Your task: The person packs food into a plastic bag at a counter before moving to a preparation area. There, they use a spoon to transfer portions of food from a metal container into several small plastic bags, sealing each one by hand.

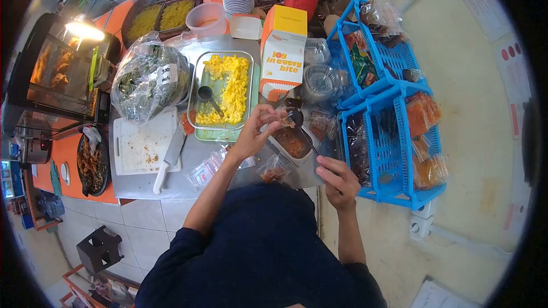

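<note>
My right hand point(338, 179) grips the handle of a dark spoon point(296, 117), whose bowl is up by my left fingers. My left hand point(258, 131) pinches what looks like a small clear plastic bag point(283, 115), its mouth against the spoon's bowl. Below the spoon is a rectangular container point(309, 158) of reddish-brown sauce or paste. A small filled plastic bag point(274, 169) lies in front of it, and more filled bags point(321, 124) lie to its right. Flat empty plastic bags point(206, 171) are left of my forearm.
A glass tray point(252, 88) of yellow scrambled egg holds a black scoop point(205, 93). A knife point(169, 159) rests on the white cutting board point(127, 145). A bag of leaves point(149, 82), a printed box point(282, 51) and blue baskets point(374, 137) surround the work spot.
</note>
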The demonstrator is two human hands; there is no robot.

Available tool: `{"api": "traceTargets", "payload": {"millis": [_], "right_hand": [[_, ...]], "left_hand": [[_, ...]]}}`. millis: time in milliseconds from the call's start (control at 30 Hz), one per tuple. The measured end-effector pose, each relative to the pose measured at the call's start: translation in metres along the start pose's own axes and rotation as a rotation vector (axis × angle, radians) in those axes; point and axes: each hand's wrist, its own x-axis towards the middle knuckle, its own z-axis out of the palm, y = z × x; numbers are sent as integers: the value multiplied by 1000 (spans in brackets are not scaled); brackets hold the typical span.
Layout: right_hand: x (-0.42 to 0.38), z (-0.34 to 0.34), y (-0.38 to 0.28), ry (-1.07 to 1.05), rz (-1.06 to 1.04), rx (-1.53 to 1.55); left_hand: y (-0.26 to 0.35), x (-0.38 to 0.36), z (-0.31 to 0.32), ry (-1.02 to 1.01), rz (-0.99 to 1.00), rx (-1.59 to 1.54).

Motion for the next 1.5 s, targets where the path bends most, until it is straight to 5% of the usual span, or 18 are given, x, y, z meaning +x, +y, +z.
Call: {"api": "traceTargets", "payload": {"millis": [200, 300, 367, 433, 533, 567, 633, 667, 767, 800, 933, 1500], "right_hand": [[-13, 12, 1, 73, 137, 100], [-25, 22, 8, 305, 216, 235], [-33, 26, 15, 650, 418, 325], [-39, 32, 37, 655, 568, 261], [-51, 41, 60, 257, 931, 349], [-55, 45, 63, 262, 932, 350], [-41, 56, 55, 239, 770, -343], [-27, 56, 51, 347, 516, -547], [1, 57, 44, 157, 430, -256], [16, 60, 35, 97, 563, 3], [25, 71, 35, 183, 547, 147], [20, 69, 33, 265, 649, 298]], "left_hand": [[-4, -4, 1, 9, -4, 9], [-11, -5, -4, 13, -8, 11], [-12, -7, -6, 27, -18, 18], [-10, -10, -9, 97, -12, 7], [-7, -10, -13, 116, -17, 84], [-7, -11, -13, 111, -18, 86], [6, -11, -9, 89, 29, 121], [13, -10, -6, 86, 29, 126], [21, -12, 2, 81, 73, 165], [20, -13, 2, 70, 67, 159], [19, -15, 11, 98, 68, 48], [28, -23, 35, 242, 47, -35]]}}
